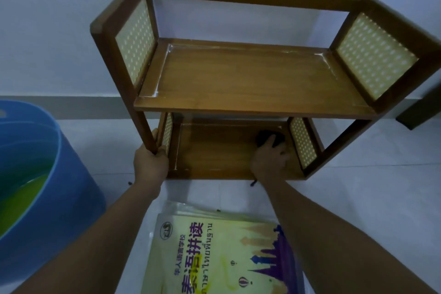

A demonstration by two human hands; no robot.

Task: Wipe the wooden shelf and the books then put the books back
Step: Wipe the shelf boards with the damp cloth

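Observation:
A two-tier wooden shelf (250, 79) with pale perforated side panels stands on the floor against the wall, both tiers bare of books. My left hand (150, 162) grips the shelf's front left leg near its foot. My right hand (269, 157) reaches onto the lower tier's right side and presses a dark cloth (267, 138) onto the board there. A stack of yellow-green books (219, 253) with a purple skyline cover lies flat on the floor between my forearms.
A large blue tub (47, 186) holding greenish water stands at the left. A dark furniture leg (415, 112) shows at the right edge. The floor is pale tile, with a white wall behind the shelf.

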